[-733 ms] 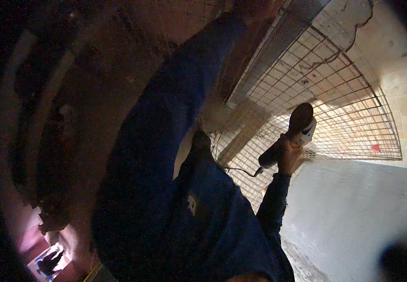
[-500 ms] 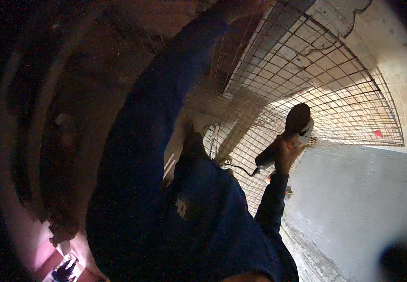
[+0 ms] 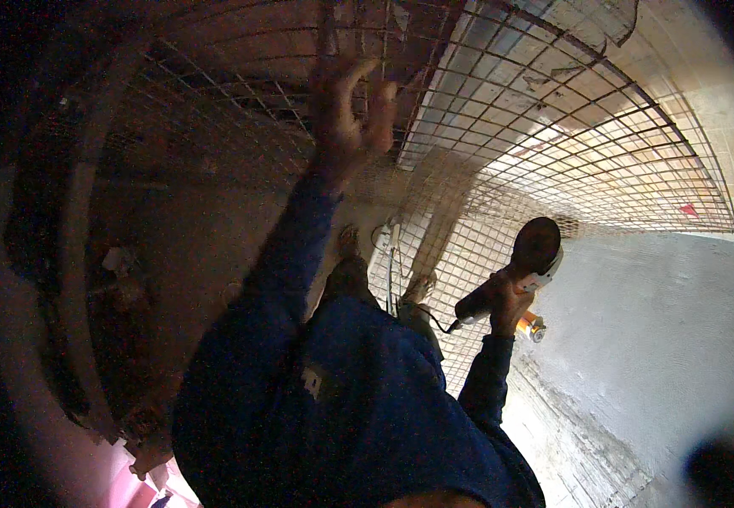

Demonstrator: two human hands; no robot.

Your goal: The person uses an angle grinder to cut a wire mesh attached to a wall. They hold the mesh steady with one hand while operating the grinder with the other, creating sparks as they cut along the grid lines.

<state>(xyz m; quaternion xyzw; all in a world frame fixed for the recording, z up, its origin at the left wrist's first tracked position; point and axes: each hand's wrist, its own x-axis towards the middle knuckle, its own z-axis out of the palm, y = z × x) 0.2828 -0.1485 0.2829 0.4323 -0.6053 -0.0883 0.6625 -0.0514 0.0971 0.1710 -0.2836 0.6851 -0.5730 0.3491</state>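
My right hand (image 3: 512,306) is wrapped round an angle grinder (image 3: 479,302), whose dark round disc (image 3: 536,243) points up and away from me. A thin black cord runs from the grinder's rear end. Farther off and to the left, my left hand (image 3: 350,123) reaches up to a wire mesh panel (image 3: 545,114). Its fingers are apart and slightly blurred, with nothing visible between them. Whether they touch the mesh wires I cannot tell. The mesh is a bent grid of thin dark rods that rises in front of me and spreads under my feet.
A grey plastered surface (image 3: 646,313) fills the right side. Beside my right wrist is an orange cylindrical object (image 3: 533,328). My sandalled foot (image 3: 420,288) is on the mesh, near a white object with cables (image 3: 388,240). Dim clutter lies at far left.
My left hand has come down and left from the mesh's upper edge, fingers now spread. My right hand has lowered slightly with the grinder. More mesh shows at upper left.
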